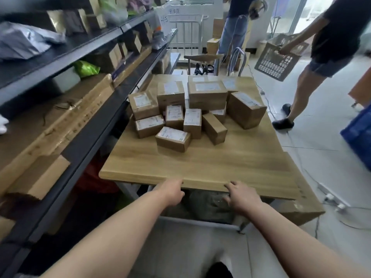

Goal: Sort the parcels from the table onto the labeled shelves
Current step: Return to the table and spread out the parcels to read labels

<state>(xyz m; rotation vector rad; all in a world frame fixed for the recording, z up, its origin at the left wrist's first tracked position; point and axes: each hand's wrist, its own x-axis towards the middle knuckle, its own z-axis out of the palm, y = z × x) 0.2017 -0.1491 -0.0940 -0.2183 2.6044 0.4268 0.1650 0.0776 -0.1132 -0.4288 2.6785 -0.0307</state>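
Parcels [206, 95] — how far along?
— Barely begun, I'd say: approx 12 piled on surface [200, 167], far half; shelves [60, 51] at left.
— Hands?
— Left hand [172, 192] & right hand [244, 197] at near edge; fingers relaxed, holding 0.

Looks down at a wood table [200, 163] with a pile of brown boxes [206, 95] at the far end, most with a white label on top. Reaches out with two bare arms. Keeps the left hand [172, 192] right at the near edge of the table, fingers curled in loosely. Keeps the right hand [244, 197] at the same edge, fingers spread and loose, holding nothing. Shows dark shelves [66, 51] on the left with more boxes and a grey bag [20, 41]. Shows two people far back, one [337, 27] carrying a basket [279, 61].
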